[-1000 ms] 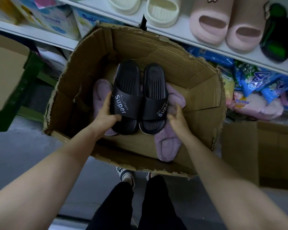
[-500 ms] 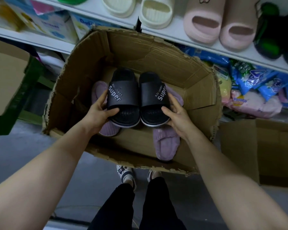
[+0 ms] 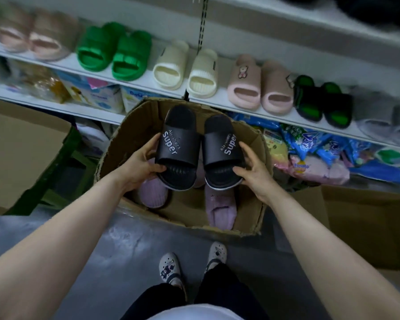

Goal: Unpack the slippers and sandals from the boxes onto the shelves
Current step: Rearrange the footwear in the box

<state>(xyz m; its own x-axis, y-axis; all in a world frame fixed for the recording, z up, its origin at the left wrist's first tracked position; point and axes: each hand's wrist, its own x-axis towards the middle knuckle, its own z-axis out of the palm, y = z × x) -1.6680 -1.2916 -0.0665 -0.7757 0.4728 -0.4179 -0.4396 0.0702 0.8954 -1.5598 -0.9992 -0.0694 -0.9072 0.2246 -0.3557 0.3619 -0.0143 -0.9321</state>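
Your left hand (image 3: 141, 167) grips the left black slide (image 3: 178, 148) by its outer edge, fingers curled beneath and thumb on the footbed near the heel. Your right hand (image 3: 254, 169) grasps the right black slide (image 3: 222, 151) the same way from its outer side. Both slides read "Super" on the strap and sit side by side in the air above the open cardboard box (image 3: 247, 213). Down in the box lie two purple fuzzy slippers (image 3: 221, 211), one partly hidden under your left wrist. Behind the box, the white shelf (image 3: 148, 80) carries pairs in a row: green slides (image 3: 116, 51), cream slides (image 3: 187, 68), pink slides (image 3: 261, 86), black-and-green sandals (image 3: 323, 102).
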